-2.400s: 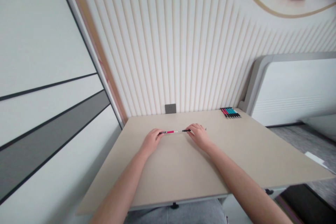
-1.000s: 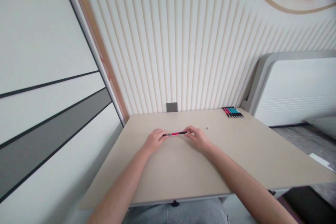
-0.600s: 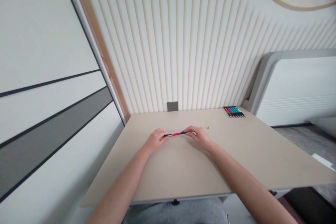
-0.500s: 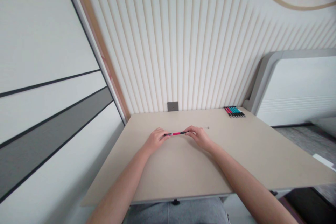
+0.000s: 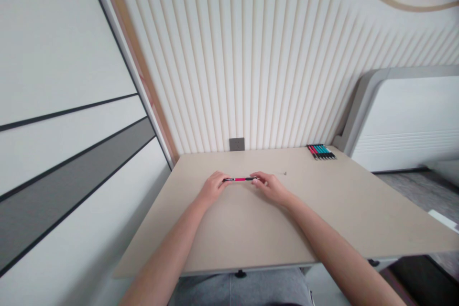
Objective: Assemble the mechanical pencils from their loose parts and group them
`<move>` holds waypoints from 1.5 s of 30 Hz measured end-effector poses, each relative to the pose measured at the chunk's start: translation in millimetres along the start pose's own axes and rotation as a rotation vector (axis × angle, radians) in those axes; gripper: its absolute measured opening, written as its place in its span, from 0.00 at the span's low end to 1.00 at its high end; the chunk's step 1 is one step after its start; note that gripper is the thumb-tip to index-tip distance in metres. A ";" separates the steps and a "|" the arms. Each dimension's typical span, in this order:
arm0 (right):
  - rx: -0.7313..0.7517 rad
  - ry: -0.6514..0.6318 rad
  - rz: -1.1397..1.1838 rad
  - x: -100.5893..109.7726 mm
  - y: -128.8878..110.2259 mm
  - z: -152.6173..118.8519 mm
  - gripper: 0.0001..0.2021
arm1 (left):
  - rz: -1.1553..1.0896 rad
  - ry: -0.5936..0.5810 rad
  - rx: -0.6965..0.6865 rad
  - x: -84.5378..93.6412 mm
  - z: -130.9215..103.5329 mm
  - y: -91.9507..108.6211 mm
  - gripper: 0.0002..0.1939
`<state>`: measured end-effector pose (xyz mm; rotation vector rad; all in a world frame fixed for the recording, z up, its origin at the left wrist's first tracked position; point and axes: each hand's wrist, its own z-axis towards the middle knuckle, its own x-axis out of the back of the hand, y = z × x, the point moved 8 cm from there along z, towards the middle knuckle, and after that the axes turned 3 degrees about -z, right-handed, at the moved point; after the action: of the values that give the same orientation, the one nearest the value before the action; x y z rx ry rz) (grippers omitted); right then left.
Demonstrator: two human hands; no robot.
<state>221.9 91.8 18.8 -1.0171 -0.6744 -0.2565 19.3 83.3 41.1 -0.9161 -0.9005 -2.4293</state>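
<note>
A red pen (image 5: 240,179) with black ends lies level between my two hands, low over the middle of the table. My left hand (image 5: 216,183) pinches its black left end. At the opposite end, the thumb and fingers of my right hand (image 5: 269,185) close on the black grip. Just beyond the right hand rests a thin, pale, stick-like piece with a small dark tip (image 5: 285,173), too small to name surely.
Several red and teal pens (image 5: 322,152) lie side by side at the back right of the beige table (image 5: 244,229). A dark wall socket (image 5: 237,144) sits behind the table on the ribbed wall. A white cabinet (image 5: 71,191) stands left, a headboard (image 5: 405,119) right.
The pen and both hands have shifted slightly up in the picture, and the pen now lies more level. Both hands still hold it at its ends.
</note>
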 end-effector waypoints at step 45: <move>0.041 -0.075 -0.168 0.3 -8.6 -1.3 0.24 | 0.040 -0.006 -0.126 -5.2 -2.4 3.2 0.07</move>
<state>218.3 86.3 24.4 -0.9355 -0.8317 -0.3515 23.7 80.1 37.5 -0.9765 -0.7299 -2.4731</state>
